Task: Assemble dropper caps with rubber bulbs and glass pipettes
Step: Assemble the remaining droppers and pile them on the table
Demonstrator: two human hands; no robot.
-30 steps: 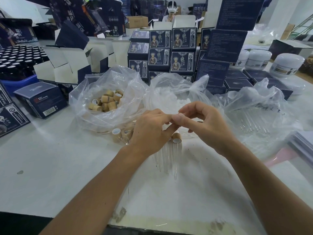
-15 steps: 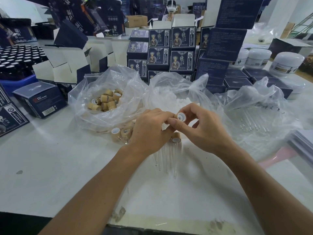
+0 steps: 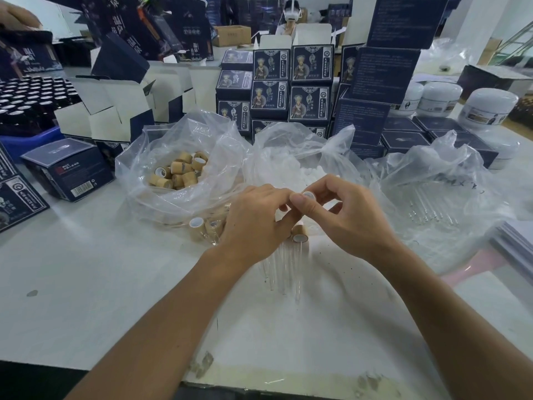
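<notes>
My right hand point(image 3: 346, 217) pinches a small dropper cap point(image 3: 308, 195) with a white inner rim between thumb and fingers. My left hand point(image 3: 253, 223) meets it from the left, fingertips curled onto the same cap. Just below the hands lie assembled droppers: a tan cap point(image 3: 298, 232) with clear glass pipettes point(image 3: 284, 269) pointing toward me. A clear bag point(image 3: 150, 157) at the left holds several tan caps point(image 3: 180, 173). The middle bag holds white rubber bulbs point(image 3: 311, 173). The right bag point(image 3: 461, 168) holds loose glass pipettes point(image 3: 429, 209).
Two loose tan caps point(image 3: 202, 226) lie under the left bag's edge. Dark blue product boxes point(image 3: 288, 85) are stacked behind the bags, open white cartons point(image 3: 103, 111) and dark bottles point(image 3: 26, 102) at the back left, white jars point(image 3: 490, 108) at the back right. The white table point(image 3: 86, 284) ends near me.
My right hand turned the cap so its white open end shows between the fingertips. Both hands stayed together above the finished droppers, shifting only slightly.
</notes>
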